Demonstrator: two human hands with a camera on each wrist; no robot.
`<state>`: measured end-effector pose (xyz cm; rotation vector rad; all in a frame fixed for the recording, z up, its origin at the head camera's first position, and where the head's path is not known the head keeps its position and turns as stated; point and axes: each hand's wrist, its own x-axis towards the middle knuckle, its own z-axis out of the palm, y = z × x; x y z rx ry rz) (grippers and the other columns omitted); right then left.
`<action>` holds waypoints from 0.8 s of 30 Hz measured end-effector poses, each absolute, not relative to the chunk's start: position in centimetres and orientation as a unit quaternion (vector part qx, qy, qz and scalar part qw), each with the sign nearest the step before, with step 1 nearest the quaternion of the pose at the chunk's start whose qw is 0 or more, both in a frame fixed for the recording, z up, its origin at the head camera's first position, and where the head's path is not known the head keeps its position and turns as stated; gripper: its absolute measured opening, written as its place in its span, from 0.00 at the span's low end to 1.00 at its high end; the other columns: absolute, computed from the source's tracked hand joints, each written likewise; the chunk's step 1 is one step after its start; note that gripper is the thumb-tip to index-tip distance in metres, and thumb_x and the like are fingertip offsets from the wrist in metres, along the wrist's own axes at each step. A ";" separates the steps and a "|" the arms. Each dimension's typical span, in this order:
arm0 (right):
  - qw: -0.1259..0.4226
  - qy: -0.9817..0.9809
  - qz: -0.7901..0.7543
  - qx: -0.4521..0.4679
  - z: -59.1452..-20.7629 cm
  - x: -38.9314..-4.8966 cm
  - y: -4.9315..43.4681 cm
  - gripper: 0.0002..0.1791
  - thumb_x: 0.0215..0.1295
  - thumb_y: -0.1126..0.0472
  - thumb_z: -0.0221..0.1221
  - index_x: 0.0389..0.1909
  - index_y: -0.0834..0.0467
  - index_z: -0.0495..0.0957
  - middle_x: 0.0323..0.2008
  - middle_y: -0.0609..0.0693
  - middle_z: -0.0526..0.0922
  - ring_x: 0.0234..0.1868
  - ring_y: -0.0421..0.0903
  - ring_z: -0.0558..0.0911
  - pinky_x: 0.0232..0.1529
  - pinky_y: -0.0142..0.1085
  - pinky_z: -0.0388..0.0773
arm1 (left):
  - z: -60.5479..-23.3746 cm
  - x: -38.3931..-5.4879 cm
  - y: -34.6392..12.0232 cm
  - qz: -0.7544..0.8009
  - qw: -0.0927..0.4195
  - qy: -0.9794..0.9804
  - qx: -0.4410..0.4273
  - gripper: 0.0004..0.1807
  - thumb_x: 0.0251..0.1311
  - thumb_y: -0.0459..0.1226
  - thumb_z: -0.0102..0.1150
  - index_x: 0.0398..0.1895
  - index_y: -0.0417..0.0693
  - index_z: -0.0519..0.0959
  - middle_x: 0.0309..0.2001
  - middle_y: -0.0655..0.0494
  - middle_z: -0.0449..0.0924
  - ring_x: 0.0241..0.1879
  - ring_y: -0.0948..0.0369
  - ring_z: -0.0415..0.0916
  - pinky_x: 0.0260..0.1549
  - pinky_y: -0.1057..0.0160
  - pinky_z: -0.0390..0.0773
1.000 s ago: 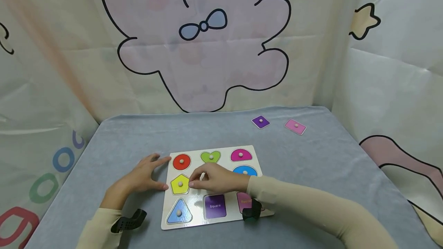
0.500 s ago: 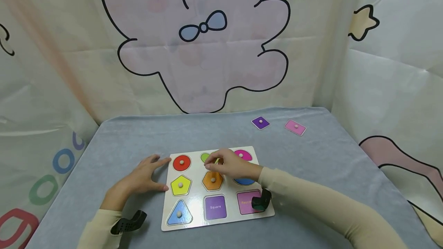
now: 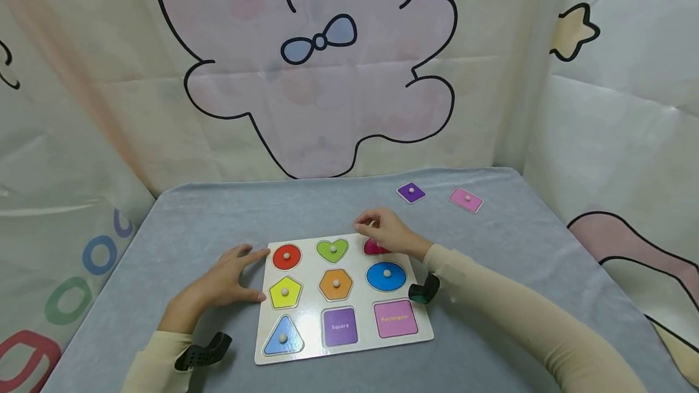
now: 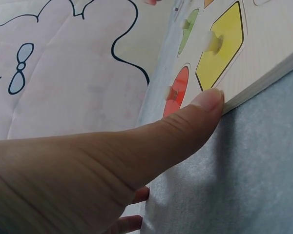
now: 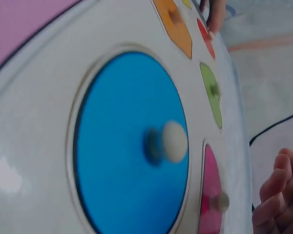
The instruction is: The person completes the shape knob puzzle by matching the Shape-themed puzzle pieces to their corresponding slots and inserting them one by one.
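A white shape puzzle board point(image 3: 312, 320) lies on the blue cloth. My left hand point(image 3: 221, 281) has its thumb and a fingertip against the board's left edge. My right hand point(image 3: 393, 235) is over the far right corner, fingers loosely bent and holding nothing, partly hiding the magenta half circle point(image 3: 374, 249). Knobbed pieces fill most recesses, among them a green heart point(image 3: 326, 249), orange hexagon point(image 3: 329, 287), blue oval point(image 3: 377, 278) and yellow pentagon point(image 4: 229, 29). The Square recess point(image 3: 340, 335) and Rectangular recess point(image 3: 395, 329) hold no pieces.
Farther back on the table lie a purple square piece point(image 3: 405, 194) and a pink rectangle piece point(image 3: 460, 198), each with a knob. A printed curtain point(image 3: 322, 96) hangs behind the table, with more sheets at both sides.
My right hand has moved from over the board's middle toward its far right corner, uncovering the orange hexagon, heart, blue oval and Rectangular recess. My left hand stays at the board's edge.
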<state>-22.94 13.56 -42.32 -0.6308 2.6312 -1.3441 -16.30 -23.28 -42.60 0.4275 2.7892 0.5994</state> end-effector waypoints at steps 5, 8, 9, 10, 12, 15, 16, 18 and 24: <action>0.042 0.875 -0.443 -0.191 -43.0 -24.3 14.8 0.13 0.73 0.58 0.59 0.47 0.63 0.84 0.43 0.56 0.85 0.45 0.46 0.78 0.47 0.32 0.76 | -42.5 -16.3 -23.4 0.208 0.127 0.959 0.146 0.54 0.41 0.54 0.81 0.74 0.54 0.68 0.73 0.30 0.59 0.71 0.29 0.55 0.62 0.25 0.65; 0.050 0.877 -0.448 -0.167 -43.2 -24.7 15.4 0.14 0.73 0.57 0.59 0.49 0.63 0.84 0.43 0.56 0.85 0.42 0.46 0.78 0.43 0.31 0.77 | -42.5 -16.3 -23.4 0.208 0.128 0.959 0.146 0.54 0.41 0.54 0.81 0.74 0.53 0.68 0.73 0.29 0.58 0.71 0.29 0.55 0.62 0.25 0.65; 0.051 0.876 -0.451 -0.160 -43.2 -24.8 15.7 0.14 0.73 0.58 0.59 0.49 0.64 0.84 0.43 0.57 0.85 0.41 0.45 0.78 0.41 0.31 0.78 | -42.4 -16.3 -23.4 0.207 0.128 0.959 0.146 0.54 0.41 0.54 0.81 0.74 0.53 0.68 0.73 0.29 0.58 0.71 0.29 0.55 0.62 0.25 0.65; 0.053 0.875 -0.457 -0.154 -43.2 -24.9 15.9 0.14 0.74 0.58 0.59 0.50 0.64 0.83 0.43 0.58 0.84 0.39 0.46 0.78 0.39 0.31 0.78 | -42.4 -16.3 -23.4 0.206 0.129 0.959 0.146 0.54 0.41 0.54 0.81 0.74 0.54 0.67 0.73 0.29 0.58 0.71 0.29 0.55 0.62 0.25 0.65; 0.053 0.870 -0.469 -0.141 -43.2 -25.2 16.3 0.15 0.73 0.58 0.59 0.50 0.65 0.83 0.41 0.59 0.84 0.35 0.46 0.77 0.35 0.31 0.78 | -42.4 -16.4 -23.4 0.206 0.129 0.959 0.146 0.54 0.41 0.54 0.81 0.74 0.54 0.67 0.73 0.29 0.58 0.71 0.29 0.55 0.62 0.25 0.64; 0.044 0.866 -0.480 -0.134 -43.5 -25.6 17.1 0.15 0.73 0.59 0.59 0.48 0.67 0.83 0.38 0.60 0.83 0.31 0.46 0.77 0.32 0.30 0.78 | -42.4 -16.4 -23.4 0.204 0.128 0.959 0.147 0.54 0.41 0.55 0.81 0.74 0.54 0.67 0.73 0.29 0.58 0.71 0.29 0.55 0.62 0.25 0.64; 0.042 0.866 -0.481 -0.132 -43.6 -25.7 17.3 0.15 0.73 0.59 0.59 0.48 0.67 0.83 0.37 0.59 0.82 0.30 0.47 0.77 0.30 0.30 0.78 | -42.4 -16.4 -23.4 0.205 0.128 0.959 0.147 0.54 0.41 0.55 0.81 0.74 0.54 0.67 0.73 0.29 0.58 0.72 0.29 0.55 0.62 0.25 0.64; 0.034 0.865 -0.483 -0.132 -43.9 -26.0 17.8 0.14 0.73 0.60 0.59 0.48 0.68 0.83 0.35 0.58 0.82 0.28 0.46 0.76 0.28 0.30 0.77 | -42.4 -16.4 -23.4 0.203 0.127 0.959 0.149 0.54 0.41 0.55 0.81 0.74 0.54 0.68 0.73 0.29 0.58 0.71 0.29 0.55 0.62 0.24 0.64; 0.028 0.863 -0.490 -0.117 -43.6 -26.4 19.0 0.16 0.74 0.61 0.58 0.50 0.71 0.82 0.37 0.65 0.81 0.24 0.44 0.74 0.25 0.29 0.75 | -42.5 -16.3 -23.3 0.207 0.130 0.959 0.145 0.54 0.41 0.55 0.81 0.74 0.54 0.68 0.73 0.30 0.58 0.72 0.30 0.55 0.63 0.25 0.64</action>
